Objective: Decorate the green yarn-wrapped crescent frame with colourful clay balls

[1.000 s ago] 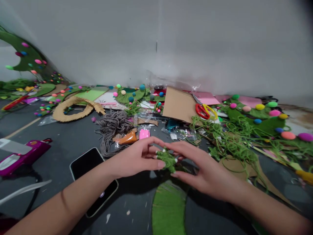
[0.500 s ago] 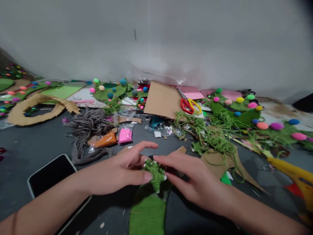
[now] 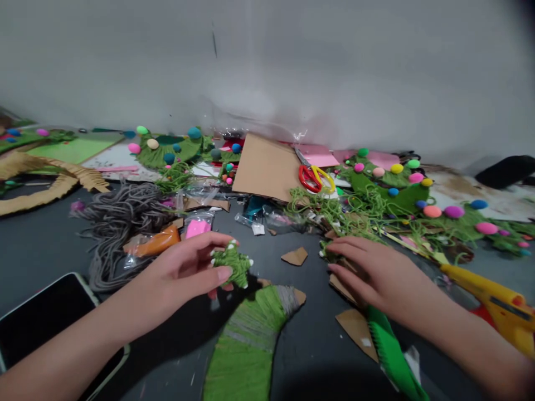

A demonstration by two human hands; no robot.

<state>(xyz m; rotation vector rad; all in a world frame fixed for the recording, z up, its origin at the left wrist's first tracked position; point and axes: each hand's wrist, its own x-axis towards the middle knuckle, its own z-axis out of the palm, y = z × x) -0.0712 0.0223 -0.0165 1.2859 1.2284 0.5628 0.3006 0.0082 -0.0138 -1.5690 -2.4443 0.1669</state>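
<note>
My left hand pinches a small star wrapped in green yarn, with white tips, between thumb and fingers. Lower down, a curved cardboard shape, wound in green and some grey yarn, lies on the dark table with its bare brown tip showing. On the right, my right hand reaches over a second green star, mostly covered by the fingers. Its fingers and thumb are apart, and any grip on that star is not visible. Brown cardboard scraps and a green strip lie beneath that hand.
Red-and-yellow scissors rest on a cardboard sheet at the back. A yellow glue gun lies at right, a phone at left. Grey yarn, loose green yarn and pompom-covered pieces lie around.
My right hand has left the star in my left hand and moved right to the second star. My left hand has shifted left with its star, uncovering the wrapped shape's tip.
</note>
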